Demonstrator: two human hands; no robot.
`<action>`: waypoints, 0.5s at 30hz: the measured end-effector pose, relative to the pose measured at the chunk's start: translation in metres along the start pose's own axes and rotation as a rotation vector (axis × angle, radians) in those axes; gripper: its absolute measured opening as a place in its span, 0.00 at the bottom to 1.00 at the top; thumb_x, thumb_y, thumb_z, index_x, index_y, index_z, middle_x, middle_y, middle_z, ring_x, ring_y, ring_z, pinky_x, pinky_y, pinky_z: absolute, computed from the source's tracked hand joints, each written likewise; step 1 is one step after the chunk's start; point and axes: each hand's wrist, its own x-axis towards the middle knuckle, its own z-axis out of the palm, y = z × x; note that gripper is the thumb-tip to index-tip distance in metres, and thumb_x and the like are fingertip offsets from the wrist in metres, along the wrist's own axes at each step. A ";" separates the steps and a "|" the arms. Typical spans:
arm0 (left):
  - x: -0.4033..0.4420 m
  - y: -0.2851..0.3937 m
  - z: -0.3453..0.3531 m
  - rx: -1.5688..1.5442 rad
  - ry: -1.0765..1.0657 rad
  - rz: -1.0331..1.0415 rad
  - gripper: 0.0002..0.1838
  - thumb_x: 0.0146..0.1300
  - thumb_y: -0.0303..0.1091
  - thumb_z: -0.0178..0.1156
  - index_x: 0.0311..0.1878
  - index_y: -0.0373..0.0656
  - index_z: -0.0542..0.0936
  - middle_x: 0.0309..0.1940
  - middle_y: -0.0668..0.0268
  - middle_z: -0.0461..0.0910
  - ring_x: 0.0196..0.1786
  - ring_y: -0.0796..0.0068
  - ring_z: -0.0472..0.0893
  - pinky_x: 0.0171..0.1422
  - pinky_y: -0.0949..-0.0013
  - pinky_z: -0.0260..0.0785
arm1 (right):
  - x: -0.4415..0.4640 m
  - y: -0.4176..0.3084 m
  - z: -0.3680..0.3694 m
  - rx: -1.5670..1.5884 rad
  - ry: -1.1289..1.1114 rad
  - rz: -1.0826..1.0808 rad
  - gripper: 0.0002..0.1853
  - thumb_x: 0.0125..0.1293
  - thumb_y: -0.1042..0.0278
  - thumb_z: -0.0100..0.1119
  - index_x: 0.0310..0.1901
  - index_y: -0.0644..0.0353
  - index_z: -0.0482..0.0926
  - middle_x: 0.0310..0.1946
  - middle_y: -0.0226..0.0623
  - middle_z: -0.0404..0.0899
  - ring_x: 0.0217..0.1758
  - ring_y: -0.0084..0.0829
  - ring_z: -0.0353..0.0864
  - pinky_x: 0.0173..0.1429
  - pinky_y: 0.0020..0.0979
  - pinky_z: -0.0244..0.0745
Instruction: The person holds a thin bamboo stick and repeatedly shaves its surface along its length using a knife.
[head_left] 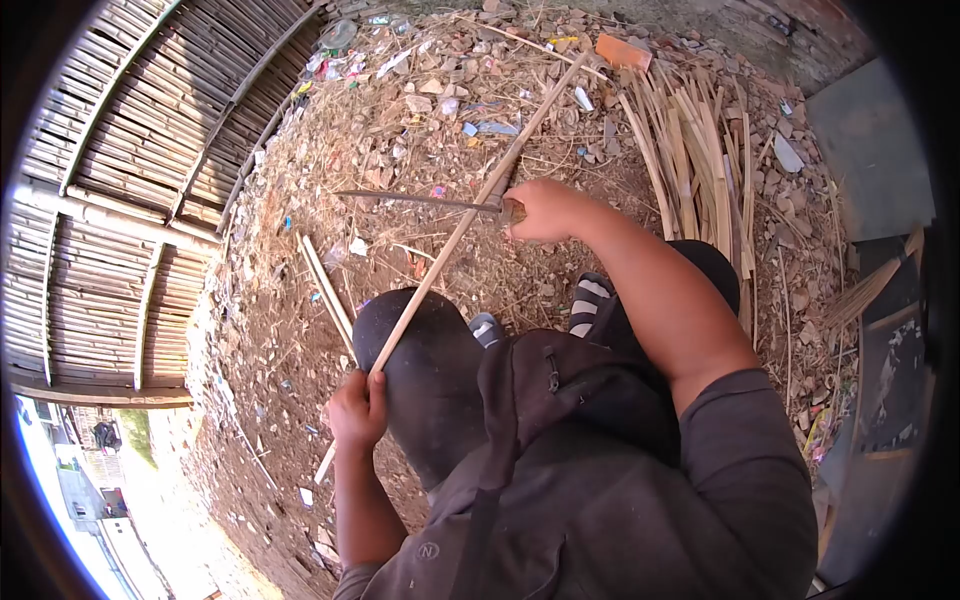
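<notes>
A long bamboo strip [447, 247] slants across the view, over my dark-clothed knee [425, 350]. My left hand [358, 410] is closed around its lower part, and a short end sticks out below the fist. My right hand [548, 210] grips the handle of a knife [420, 200] with a long, thin, dark blade. That blade crosses the strip near my right hand and points left; whether its edge bites into the bamboo I cannot tell. Two thinner strips [325, 288] reach from the ground towards my left hand, and their lower ends are hidden.
A heap of split bamboo strips [690, 150] lies to the right, beside an orange brick [622, 52]. Brick rubble and litter [450, 100] cover the ground. A bamboo-slat wall [130, 110] stands at left, grey panels [870, 150] at right. My sandalled foot [589, 304] is below my right hand.
</notes>
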 end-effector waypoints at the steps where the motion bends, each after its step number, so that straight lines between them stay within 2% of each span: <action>1: -0.001 0.002 0.000 0.032 0.001 0.002 0.24 0.72 0.51 0.56 0.26 0.41 0.72 0.19 0.50 0.76 0.25 0.41 0.78 0.30 0.45 0.67 | -0.001 0.000 0.001 -0.003 -0.025 0.043 0.23 0.53 0.57 0.64 0.50 0.60 0.83 0.44 0.51 0.85 0.50 0.51 0.84 0.55 0.47 0.79; 3: 0.000 0.008 -0.004 0.098 0.009 0.008 0.24 0.73 0.50 0.56 0.27 0.41 0.72 0.18 0.50 0.76 0.25 0.41 0.78 0.30 0.44 0.67 | -0.002 0.000 0.006 -0.011 -0.067 0.127 0.22 0.53 0.57 0.64 0.48 0.60 0.83 0.42 0.51 0.85 0.49 0.51 0.84 0.53 0.48 0.79; 6: 0.000 0.016 -0.014 0.142 0.002 0.024 0.24 0.73 0.51 0.55 0.26 0.41 0.71 0.18 0.50 0.76 0.25 0.41 0.78 0.29 0.44 0.66 | 0.008 0.005 0.024 -0.076 0.009 0.025 0.22 0.53 0.58 0.64 0.48 0.60 0.83 0.41 0.52 0.84 0.48 0.51 0.84 0.52 0.47 0.79; 9: 0.000 0.005 -0.006 0.109 -0.003 0.011 0.24 0.73 0.51 0.55 0.26 0.41 0.71 0.19 0.50 0.76 0.25 0.41 0.78 0.30 0.45 0.67 | 0.005 -0.009 0.016 -0.052 -0.060 -0.021 0.22 0.52 0.58 0.65 0.48 0.60 0.84 0.42 0.52 0.84 0.48 0.51 0.84 0.53 0.47 0.80; 12: 0.000 -0.001 0.001 0.015 -0.002 -0.013 0.24 0.73 0.51 0.55 0.27 0.42 0.71 0.19 0.49 0.76 0.25 0.40 0.78 0.30 0.44 0.67 | 0.004 -0.001 0.007 -0.002 -0.013 -0.044 0.23 0.52 0.58 0.66 0.48 0.60 0.84 0.42 0.52 0.84 0.48 0.50 0.84 0.53 0.47 0.80; 15: -0.001 0.006 -0.003 0.124 0.007 -0.027 0.24 0.73 0.51 0.55 0.27 0.42 0.71 0.18 0.49 0.76 0.25 0.40 0.78 0.29 0.45 0.67 | 0.011 0.019 0.011 0.040 0.063 0.125 0.22 0.52 0.57 0.67 0.47 0.61 0.83 0.42 0.52 0.84 0.48 0.50 0.85 0.52 0.47 0.79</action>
